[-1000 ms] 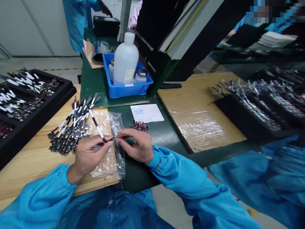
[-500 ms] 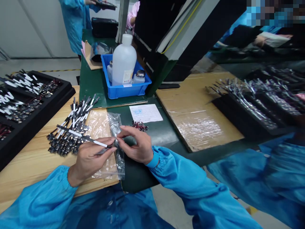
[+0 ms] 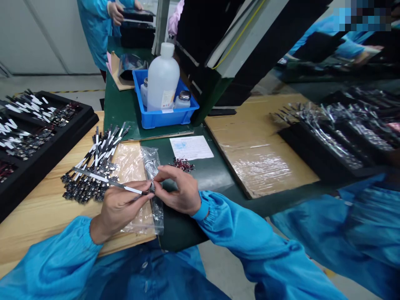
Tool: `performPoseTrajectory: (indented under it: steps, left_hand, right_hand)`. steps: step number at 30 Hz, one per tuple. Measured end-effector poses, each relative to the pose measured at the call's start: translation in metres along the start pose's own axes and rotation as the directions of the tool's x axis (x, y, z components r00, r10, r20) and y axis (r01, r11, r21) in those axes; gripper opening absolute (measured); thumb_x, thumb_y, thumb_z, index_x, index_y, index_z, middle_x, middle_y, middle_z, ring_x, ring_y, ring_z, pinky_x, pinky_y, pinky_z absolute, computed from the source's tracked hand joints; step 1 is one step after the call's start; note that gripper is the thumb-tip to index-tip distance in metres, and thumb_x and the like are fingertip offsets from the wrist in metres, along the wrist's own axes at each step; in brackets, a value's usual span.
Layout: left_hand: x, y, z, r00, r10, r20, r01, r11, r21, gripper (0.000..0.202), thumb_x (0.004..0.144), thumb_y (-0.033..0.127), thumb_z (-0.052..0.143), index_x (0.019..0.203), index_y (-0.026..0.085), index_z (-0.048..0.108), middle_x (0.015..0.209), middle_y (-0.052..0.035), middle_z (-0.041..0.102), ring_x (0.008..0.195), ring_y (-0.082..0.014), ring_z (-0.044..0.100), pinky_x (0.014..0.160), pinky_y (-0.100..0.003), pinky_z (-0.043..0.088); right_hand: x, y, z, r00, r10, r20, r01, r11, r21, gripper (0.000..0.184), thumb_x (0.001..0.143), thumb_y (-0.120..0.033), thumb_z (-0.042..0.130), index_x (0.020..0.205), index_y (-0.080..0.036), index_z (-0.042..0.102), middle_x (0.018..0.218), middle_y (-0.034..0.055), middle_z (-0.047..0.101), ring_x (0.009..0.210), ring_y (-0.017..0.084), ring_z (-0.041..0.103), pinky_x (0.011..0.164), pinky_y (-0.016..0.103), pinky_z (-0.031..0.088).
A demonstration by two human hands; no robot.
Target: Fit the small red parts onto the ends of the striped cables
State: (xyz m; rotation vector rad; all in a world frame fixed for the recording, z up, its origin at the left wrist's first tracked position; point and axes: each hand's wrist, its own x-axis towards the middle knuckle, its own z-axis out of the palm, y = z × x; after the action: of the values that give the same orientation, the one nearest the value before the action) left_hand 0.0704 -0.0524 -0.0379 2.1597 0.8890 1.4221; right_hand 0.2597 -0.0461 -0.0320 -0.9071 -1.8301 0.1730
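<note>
"Left hand (image 3: 125, 205), what's it holding?"
"One thin black-and-white ribbon-like strip (image 3: 100, 178), raised above the green worktop (image 3: 178, 233); right hand (image 3: 178, 191) pinches its near end."
"Handling?"
"Likely light, bendy, fragile; best gripped by its edges. Crinkled clear plastic bag (image 3: 158, 221) lies below; tangled black-and-white strip pile (image 3: 81, 191) crowds the left."

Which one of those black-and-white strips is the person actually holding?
The strip reaching from the left hand out over the pile: one end is pinched between finger and thumb, while those in the pile lie unheld.
</note>
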Motion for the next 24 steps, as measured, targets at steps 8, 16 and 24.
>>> performPoseTrajectory:
  steps: [8,16,24]
  left_hand:
    - [0.0,-0.002,0.0,1.0,-0.02,0.013,0.021,1.0,-0.014,0.016,0.079,0.009,0.077,0.093,0.017,0.079,0.095,-0.0075,0.08,0.085,-0.0203,0.078,0.083,-0.028,0.065]
    - [0.001,-0.001,-0.001,0.985,-0.172,0.018,0.173,0.985,-0.013,0.012,0.088,0.016,0.068,0.091,0.02,0.079,0.101,-0.0086,0.079,0.092,-0.0232,0.077,0.085,-0.032,0.064]
    - [0.012,-0.002,-0.012,0.932,-0.314,-0.181,0.302,0.949,-0.093,0.02,0.088,0.021,0.067,0.105,0.017,0.076,0.095,-0.0091,0.08,0.081,-0.0209,0.076,0.07,-0.028,0.063]
  right_hand:
    - [-0.001,0.001,0.0,1.0,-0.007,0.006,0.007,1.0,-0.023,0.036,0.082,-0.009,0.066,0.115,-0.022,0.057,0.08,-0.0019,0.073,0.07,0.012,0.072,0.074,0.022,0.061]
    - [0.003,0.007,-0.002,0.999,-0.04,0.018,0.042,0.991,-0.127,0.038,0.083,-0.013,0.073,0.119,-0.023,0.062,0.082,0.0016,0.076,0.068,0.017,0.074,0.07,0.027,0.061]
    - [-0.003,0.02,-0.008,0.996,-0.091,-0.002,0.091,0.994,-0.066,0.041,0.081,-0.012,0.073,0.119,-0.023,0.064,0.077,0.0013,0.073,0.062,0.017,0.07,0.063,0.029,0.057]
